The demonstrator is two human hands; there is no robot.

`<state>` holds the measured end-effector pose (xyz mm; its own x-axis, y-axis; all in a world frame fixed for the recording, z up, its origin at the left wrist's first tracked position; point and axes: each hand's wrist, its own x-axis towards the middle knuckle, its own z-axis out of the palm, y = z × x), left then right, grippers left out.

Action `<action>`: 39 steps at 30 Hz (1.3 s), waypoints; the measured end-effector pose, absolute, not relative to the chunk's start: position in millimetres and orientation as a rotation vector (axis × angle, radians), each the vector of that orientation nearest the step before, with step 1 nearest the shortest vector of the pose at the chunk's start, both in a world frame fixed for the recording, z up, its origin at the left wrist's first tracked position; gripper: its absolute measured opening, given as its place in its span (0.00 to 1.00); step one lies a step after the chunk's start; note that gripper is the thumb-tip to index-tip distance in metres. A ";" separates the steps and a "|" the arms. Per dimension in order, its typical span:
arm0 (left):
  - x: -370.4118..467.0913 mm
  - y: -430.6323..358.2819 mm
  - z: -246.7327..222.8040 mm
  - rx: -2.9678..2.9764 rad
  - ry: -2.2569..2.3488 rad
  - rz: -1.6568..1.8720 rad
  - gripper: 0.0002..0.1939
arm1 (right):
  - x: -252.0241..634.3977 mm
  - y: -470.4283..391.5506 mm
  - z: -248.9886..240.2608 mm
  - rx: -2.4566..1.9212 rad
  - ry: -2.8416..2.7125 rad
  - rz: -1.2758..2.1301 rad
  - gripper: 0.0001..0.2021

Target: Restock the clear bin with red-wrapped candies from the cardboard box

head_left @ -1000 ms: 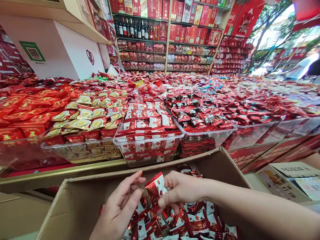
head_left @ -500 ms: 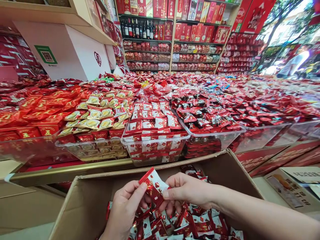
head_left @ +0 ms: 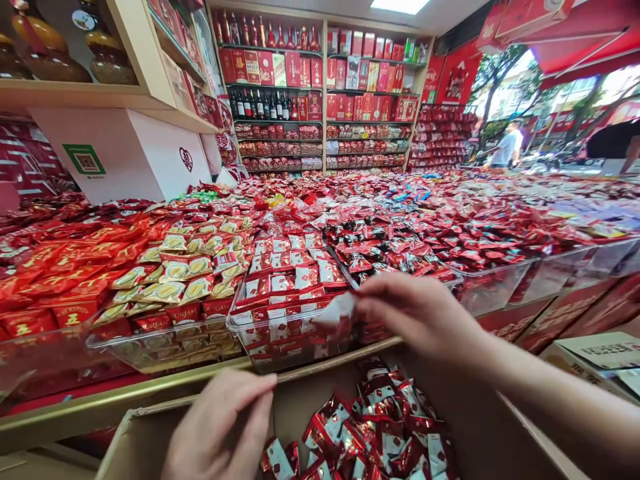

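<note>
My right hand (head_left: 425,320) is closed on a red and white candy packet (head_left: 341,311), blurred by motion, above the front right part of a clear bin (head_left: 295,363) holding rows of similar packets. Over the left part of the cardboard box (head_left: 116,437), my left hand (head_left: 223,427) has thumb and forefinger pressed together, with nothing seen between them. Loose red and white packets (head_left: 350,433) lie inside the box.
Gold packets (head_left: 170,291) fill the bin on the left, dark red ones (head_left: 380,233) the bin on the right. A gold rail (head_left: 120,390) runs below the bins. Another carton (head_left: 600,353) stands at right. Shelves and a person (head_left: 507,145) are farther back.
My left hand has let go of the packet. My right hand has carried it up and forward from the box to the bin. The view has tilted up.
</note>
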<state>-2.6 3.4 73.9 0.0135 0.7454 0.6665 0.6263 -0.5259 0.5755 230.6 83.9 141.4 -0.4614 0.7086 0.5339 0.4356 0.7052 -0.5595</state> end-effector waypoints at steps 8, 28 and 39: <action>20.9 95.4 152.4 2.812 1.566 0.815 0.11 | 222.0 153.6 175.6 -1.005 -2.344 0.068 0.10; 34.1 123.8 161.5 2.624 1.589 0.361 0.13 | 200.4 160.8 168.6 -1.238 -2.862 -0.108 0.11; 34.6 127.4 179.3 2.602 1.511 0.310 0.12 | 207.3 146.6 183.1 -1.153 -2.805 -0.144 0.09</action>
